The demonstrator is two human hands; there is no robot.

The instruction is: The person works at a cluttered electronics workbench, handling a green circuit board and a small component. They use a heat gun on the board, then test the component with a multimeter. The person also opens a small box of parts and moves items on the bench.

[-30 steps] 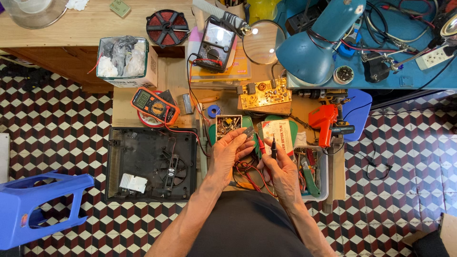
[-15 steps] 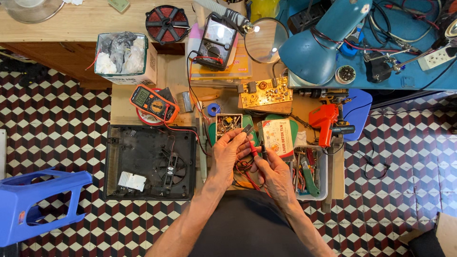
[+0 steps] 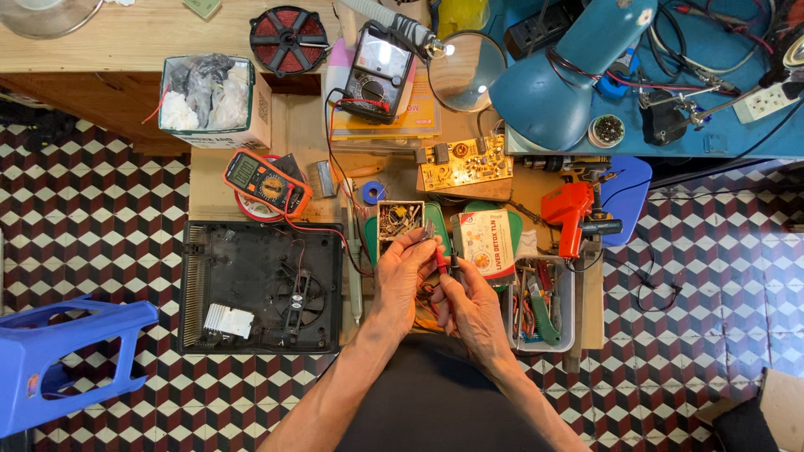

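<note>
Left hand (image 3: 402,272) pinches one small part (image 3: 428,232), raised just above right hand (image 3: 471,305), which grips two probes (image 3: 444,264), one red, one black. Beyond fingertips: one parts box (image 3: 397,222). Left: two meters (image 3: 265,183), one open black casing (image 3: 260,285). Right: one red gun (image 3: 569,213).

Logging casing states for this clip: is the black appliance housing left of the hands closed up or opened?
Opened. The black housing lies flat with its inside exposed: a cooling fan, a white finned block and loose wires show.

Part pinched by left hand (image 3: 402,272) fingers (image 3: 421,237) too small to ID.
</note>
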